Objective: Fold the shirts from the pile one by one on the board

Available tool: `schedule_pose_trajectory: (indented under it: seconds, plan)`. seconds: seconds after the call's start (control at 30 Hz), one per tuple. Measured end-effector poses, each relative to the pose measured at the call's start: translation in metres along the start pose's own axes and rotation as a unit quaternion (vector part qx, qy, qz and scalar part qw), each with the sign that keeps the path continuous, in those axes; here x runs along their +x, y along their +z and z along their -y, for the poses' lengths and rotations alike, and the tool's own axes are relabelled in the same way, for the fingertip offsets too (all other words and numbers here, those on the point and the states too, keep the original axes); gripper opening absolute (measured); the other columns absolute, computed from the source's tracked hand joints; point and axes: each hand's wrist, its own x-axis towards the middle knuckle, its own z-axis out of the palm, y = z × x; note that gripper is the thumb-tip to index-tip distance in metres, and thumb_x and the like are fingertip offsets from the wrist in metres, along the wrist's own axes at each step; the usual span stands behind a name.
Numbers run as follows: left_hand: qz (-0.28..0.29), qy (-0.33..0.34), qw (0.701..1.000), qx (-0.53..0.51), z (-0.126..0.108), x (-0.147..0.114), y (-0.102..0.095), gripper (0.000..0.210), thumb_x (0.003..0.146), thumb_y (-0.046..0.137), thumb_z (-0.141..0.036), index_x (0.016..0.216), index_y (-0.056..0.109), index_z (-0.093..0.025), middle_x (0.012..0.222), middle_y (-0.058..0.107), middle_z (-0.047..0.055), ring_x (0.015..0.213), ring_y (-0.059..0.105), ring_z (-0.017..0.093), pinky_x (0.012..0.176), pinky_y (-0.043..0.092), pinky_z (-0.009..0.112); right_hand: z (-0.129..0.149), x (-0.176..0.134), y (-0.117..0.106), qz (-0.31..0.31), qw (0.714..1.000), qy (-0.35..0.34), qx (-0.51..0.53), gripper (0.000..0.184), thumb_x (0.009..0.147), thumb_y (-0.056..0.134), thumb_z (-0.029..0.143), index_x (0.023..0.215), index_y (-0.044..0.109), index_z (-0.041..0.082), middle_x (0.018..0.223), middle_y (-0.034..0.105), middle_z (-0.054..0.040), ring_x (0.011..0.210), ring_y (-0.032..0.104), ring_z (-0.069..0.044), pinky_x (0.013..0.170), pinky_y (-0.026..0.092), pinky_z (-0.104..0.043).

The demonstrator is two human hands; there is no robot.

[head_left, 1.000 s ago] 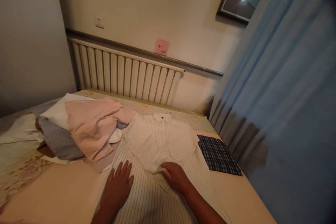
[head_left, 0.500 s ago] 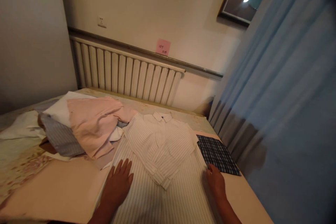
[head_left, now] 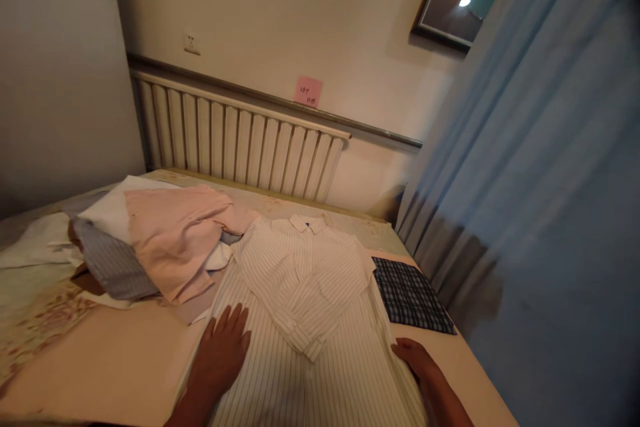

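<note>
A white striped shirt [head_left: 320, 280] lies spread out, its collar toward the wall and both sleeves folded inward over the front so the cuffs meet in the middle. My left hand [head_left: 220, 350] rests flat on the shirt's left side, fingers spread. At the shirt's right edge, my right hand [head_left: 419, 361] is closed, its thumb and fingers pinching the side of the cloth. Just beyond that hand sits a folded dark plaid cloth [head_left: 413, 295].
On the left is a loose heap of garments, with a pink one [head_left: 175, 233] on top and a grey striped one [head_left: 115, 260] below. A radiator [head_left: 240, 140] stands against the wall behind the bed. A blue curtain [head_left: 540, 180] hangs along the right side.
My right hand has moved slightly outward and nearer to me along the shirt's right edge, which now looks drawn outward there. My left hand has stayed flat in nearly the same place.
</note>
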Motion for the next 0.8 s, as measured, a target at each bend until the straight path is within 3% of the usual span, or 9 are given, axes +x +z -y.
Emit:
schedule_pose_trajectory:
  seconds: [0.1, 0.2, 0.43, 0.63, 0.8]
  plan:
    - [-0.001, 0.005, 1.000, 0.007, 0.000, 0.000, 0.000, 0.051, 0.091, 0.036, -0.035, 0.137, 0.052, -0.018, 0.146, 0.047, 0.010, 0.137, 0.037, 0.032, 0.110, 0.028, 0.054, 0.013, -0.014, 0.006, 0.044, 0.999, -0.004, 0.023, 0.029, 0.057, 0.062, 0.042, 0.074, 0.068, 0.019, 0.080, 0.072, -0.0072, 0.079, 0.067, -0.027, 0.072, 0.052, -0.036]
    - [0.002, 0.004, 1.000, 0.006, 0.000, 0.000, 0.000, 0.051, 0.091, 0.036, -0.034, 0.136, 0.052, -0.017, 0.146, 0.048, 0.010, 0.137, 0.038, 0.033, 0.109, 0.028, 0.055, 0.022, -0.024, 0.009, 0.048, 0.998, -0.011, 0.036, 0.032, 0.057, 0.063, 0.039, 0.081, 0.070, 0.018, 0.082, 0.073, -0.0070, 0.084, 0.068, -0.030, 0.075, 0.052, -0.039]
    - [-0.010, 0.004, 1.000, -0.004, 0.000, 0.000, 0.003, 0.051, 0.091, 0.036, -0.033, 0.136, 0.053, -0.016, 0.145, 0.048, 0.011, 0.136, 0.038, 0.033, 0.109, 0.029, 0.056, 0.042, -0.031, 0.006, 0.106, 0.965, -0.032, 0.238, 0.042, 0.062, 0.070, 0.043, 0.095, 0.070, 0.017, 0.091, 0.074, -0.0098, 0.089, 0.069, -0.030, 0.081, 0.052, -0.041]
    - [-0.014, 0.003, 1.000, -0.005, 0.001, 0.000, 0.004, 0.050, 0.090, 0.037, -0.033, 0.135, 0.053, -0.018, 0.145, 0.049, 0.010, 0.137, 0.038, 0.032, 0.109, 0.028, 0.055, 0.077, -0.036, 0.013, 0.147, 0.950, -0.044, 0.271, 0.049, 0.064, 0.071, 0.041, 0.108, 0.067, 0.018, 0.102, 0.073, -0.0104, 0.093, 0.069, -0.028, 0.084, 0.052, -0.041]
    - [-0.015, -0.002, 1.000, -0.018, 0.000, 0.000, 0.004, 0.050, 0.090, 0.037, -0.034, 0.134, 0.054, -0.017, 0.144, 0.049, 0.011, 0.136, 0.038, 0.032, 0.109, 0.029, 0.056, 0.110, -0.033, 0.045, 0.184, 0.950, -0.083, 0.239, 0.055, 0.067, 0.065, 0.038, 0.119, 0.062, 0.020, 0.103, 0.073, -0.0095, 0.096, 0.068, -0.029, 0.082, 0.052, -0.042]
